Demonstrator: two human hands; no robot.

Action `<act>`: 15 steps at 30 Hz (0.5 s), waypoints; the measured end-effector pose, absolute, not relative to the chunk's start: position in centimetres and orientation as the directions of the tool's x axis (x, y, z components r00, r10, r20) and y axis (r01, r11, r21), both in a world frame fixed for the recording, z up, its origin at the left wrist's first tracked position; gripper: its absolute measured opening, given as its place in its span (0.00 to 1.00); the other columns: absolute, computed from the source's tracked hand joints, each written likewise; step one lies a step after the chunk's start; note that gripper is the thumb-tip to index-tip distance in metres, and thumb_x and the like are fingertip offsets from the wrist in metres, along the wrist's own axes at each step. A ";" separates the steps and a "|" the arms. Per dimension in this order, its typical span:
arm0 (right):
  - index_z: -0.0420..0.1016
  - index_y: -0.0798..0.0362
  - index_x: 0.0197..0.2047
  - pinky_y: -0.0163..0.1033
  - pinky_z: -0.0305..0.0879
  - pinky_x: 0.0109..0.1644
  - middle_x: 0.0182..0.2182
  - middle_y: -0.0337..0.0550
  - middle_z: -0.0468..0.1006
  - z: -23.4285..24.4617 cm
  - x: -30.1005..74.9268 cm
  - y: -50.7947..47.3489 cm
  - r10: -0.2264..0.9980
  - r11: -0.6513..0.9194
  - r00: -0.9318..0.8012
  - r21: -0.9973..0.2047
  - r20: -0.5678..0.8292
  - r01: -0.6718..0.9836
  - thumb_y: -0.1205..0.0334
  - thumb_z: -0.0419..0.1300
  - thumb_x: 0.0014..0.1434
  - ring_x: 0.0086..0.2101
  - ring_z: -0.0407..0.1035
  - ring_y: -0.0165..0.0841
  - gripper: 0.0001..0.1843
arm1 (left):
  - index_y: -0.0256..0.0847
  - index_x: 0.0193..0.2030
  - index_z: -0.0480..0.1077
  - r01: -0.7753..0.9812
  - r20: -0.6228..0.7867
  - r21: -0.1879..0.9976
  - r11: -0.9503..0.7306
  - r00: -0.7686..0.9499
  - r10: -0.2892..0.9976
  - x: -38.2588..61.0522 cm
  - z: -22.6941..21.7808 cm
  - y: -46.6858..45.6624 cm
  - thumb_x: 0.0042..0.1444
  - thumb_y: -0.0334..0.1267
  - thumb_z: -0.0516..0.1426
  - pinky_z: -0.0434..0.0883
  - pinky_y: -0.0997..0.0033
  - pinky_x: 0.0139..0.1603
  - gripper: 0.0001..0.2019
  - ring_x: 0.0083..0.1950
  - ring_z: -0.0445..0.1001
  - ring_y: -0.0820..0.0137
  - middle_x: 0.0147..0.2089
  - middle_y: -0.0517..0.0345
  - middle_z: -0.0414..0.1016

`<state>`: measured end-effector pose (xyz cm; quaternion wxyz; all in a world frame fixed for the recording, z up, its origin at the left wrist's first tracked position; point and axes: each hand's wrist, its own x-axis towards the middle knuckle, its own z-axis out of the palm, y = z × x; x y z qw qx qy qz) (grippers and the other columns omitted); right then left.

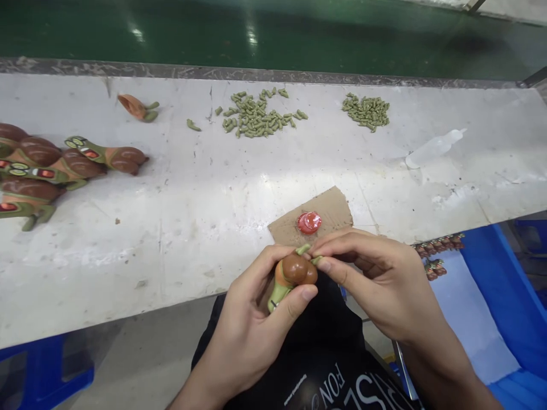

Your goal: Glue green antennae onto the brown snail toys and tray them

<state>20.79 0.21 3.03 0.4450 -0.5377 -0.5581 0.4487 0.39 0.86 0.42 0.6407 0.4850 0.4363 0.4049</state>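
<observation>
The person's left hand (252, 319) is cradling a glossy brown-and-orange moulded figure with a green tail (294, 272), its grip closed around the body with the thumb lying across the lower part. The figure is being held in the air just past the near edge of the worn white table (179, 228), above a black printed cloth (316, 364), with its long axis slanting from the brown dome at upper right down to the green end at lower left. The right hand (371, 279) is reaching across from the right side, its grip nearly shut, with the fingertips pinching a small curved green piece (317, 260) at the dome's edge. A second small green piece (303, 249) is standing just beyond, though whether it is attached is hard to tell. Just ahead, a red round cap (309, 222) is sitting on a torn cardboard scrap (329, 213). Two heaps of green moulded pieces (256, 115) are lying toward the far edge, finished figures (40, 165) are crowding the left edge, and a translucent plastic squeeze bottle (433, 148) is lying at the right. Beyond the near right corner, a blue crate (504, 285) is holding white lining.
</observation>
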 end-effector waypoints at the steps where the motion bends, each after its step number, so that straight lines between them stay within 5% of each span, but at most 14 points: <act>1: 0.93 0.43 0.47 0.36 0.87 0.56 0.47 0.37 0.95 3.0 20.8 0.1 0.999 0.034 -0.030 -0.976 0.028 0.213 0.67 0.76 0.74 0.48 0.89 0.33 0.07 | 0.54 0.53 0.85 -0.088 -0.158 0.978 0.190 0.288 0.945 0.3 0.4 0.8 0.71 0.36 0.73 0.81 0.84 0.50 0.09 0.46 0.87 0.75 0.46 0.68 0.88; 8: 0.92 0.42 0.50 0.35 0.85 0.57 0.49 0.36 0.94 2.8 20.7 -0.5 0.998 0.003 -0.067 -0.991 -0.006 0.132 0.66 0.75 0.76 0.49 0.88 0.32 0.07 | 0.50 0.51 0.86 -0.194 -0.224 0.931 0.309 0.366 0.903 -0.1 0.4 0.9 0.74 0.42 0.73 0.80 0.84 0.47 0.04 0.42 0.82 0.75 0.43 0.63 0.85; 12: 0.91 0.38 0.60 0.34 0.87 0.54 0.50 0.36 0.93 4.0 21.5 -1.1 0.998 -0.066 0.000 -0.994 -0.067 0.083 0.61 0.73 0.79 0.48 0.89 0.32 0.11 | 0.44 0.51 0.88 -0.461 -0.286 0.678 0.573 0.552 0.783 0.5 0.9 1.6 0.79 0.55 0.66 0.82 0.77 0.35 0.17 0.35 0.80 0.71 0.41 0.56 0.81; 15: 0.85 0.33 0.70 0.35 0.85 0.61 0.58 0.36 0.90 5.0 22.8 -1.8 0.998 0.007 0.056 -0.976 0.020 0.216 0.62 0.72 0.80 0.54 0.87 0.33 0.20 | 0.41 0.46 0.87 -0.435 -0.361 0.593 0.678 0.608 0.707 0.7 1.3 1.7 0.77 0.58 0.67 0.78 0.78 0.28 0.20 0.28 0.76 0.74 0.40 0.57 0.79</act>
